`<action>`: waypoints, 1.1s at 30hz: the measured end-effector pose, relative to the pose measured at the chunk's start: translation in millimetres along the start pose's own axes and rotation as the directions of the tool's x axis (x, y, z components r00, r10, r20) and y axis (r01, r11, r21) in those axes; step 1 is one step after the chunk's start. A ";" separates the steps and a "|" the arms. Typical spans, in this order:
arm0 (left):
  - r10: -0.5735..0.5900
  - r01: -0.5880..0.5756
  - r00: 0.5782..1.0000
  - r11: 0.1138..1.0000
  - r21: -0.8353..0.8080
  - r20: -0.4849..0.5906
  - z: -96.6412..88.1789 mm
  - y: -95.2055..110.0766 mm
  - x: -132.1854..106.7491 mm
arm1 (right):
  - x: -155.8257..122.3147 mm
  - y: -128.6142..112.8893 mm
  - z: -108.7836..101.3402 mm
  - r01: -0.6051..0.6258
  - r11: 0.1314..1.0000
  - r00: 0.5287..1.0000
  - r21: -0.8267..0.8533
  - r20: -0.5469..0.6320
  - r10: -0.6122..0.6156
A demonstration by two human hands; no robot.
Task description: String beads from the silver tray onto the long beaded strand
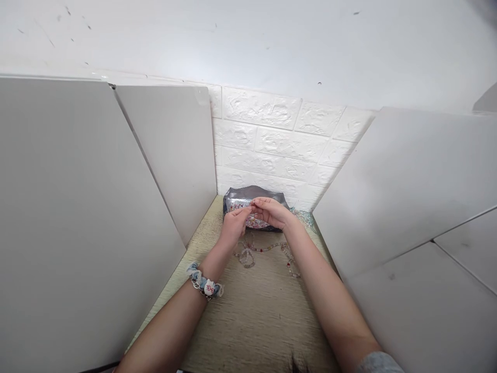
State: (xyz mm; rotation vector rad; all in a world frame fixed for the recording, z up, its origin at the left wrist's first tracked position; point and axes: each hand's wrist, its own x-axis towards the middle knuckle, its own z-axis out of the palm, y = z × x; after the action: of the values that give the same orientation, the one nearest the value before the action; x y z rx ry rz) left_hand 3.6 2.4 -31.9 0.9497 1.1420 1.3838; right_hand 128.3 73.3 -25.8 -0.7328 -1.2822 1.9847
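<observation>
My left hand [235, 226] and my right hand [272, 212] meet in front of a dark, shiny pouch, fingertips pinched close together. A long string of beads [267, 249], mostly clear with some red and yellow, lies in loops on the wood-grain tabletop [256, 316]. One end of it runs up toward my left hand, which seems to grip it. Whatever sits between my right fingertips is too small to make out. Behind my hands, the pouch [254, 192] holds many small colourful beads [258, 223], partly covered by my fingers.
A clear bag of pale blue-green beads [305, 217] rests at the back right corner. White panels stand at the left [166, 140] and right [396, 181], narrowing the space toward a white brick-patterned wall [267, 142]. My left wrist wears a scrunchie and chain bracelet [205, 282].
</observation>
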 end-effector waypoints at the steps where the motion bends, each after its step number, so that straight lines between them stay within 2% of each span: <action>1: 0.002 -0.002 1.000 1.000 -0.005 0.000 -0.3 -0.3 0.1 | 0.6 0.8 0.6 -0.001 1.000 1.000 0.016 0.003 0.001; 12: 0.023 -0.023 1.000 0.999 0.023 0.022 0.0 2.4 -0.6 | 4.3 3.7 2.8 0.019 0.997 0.999 0.078 0.048 -0.023; 20: 0.042 -0.041 0.999 0.999 0.028 -0.011 -0.7 1.0 0.5 | 4.9 6.0 5.8 0.040 0.992 0.997 0.121 0.057 -0.047; 33: 0.014 -0.014 1.000 1.000 -0.017 -0.027 -1.5 -0.4 2.2 | 4.5 6.5 7.4 0.031 0.993 0.999 0.110 0.025 -0.034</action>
State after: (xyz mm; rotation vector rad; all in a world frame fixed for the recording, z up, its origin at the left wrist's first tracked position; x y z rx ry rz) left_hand 1.9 4.3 -32.7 0.9310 1.1436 1.4195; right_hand 118.5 70.6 -29.6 -0.6312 -1.1821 2.0274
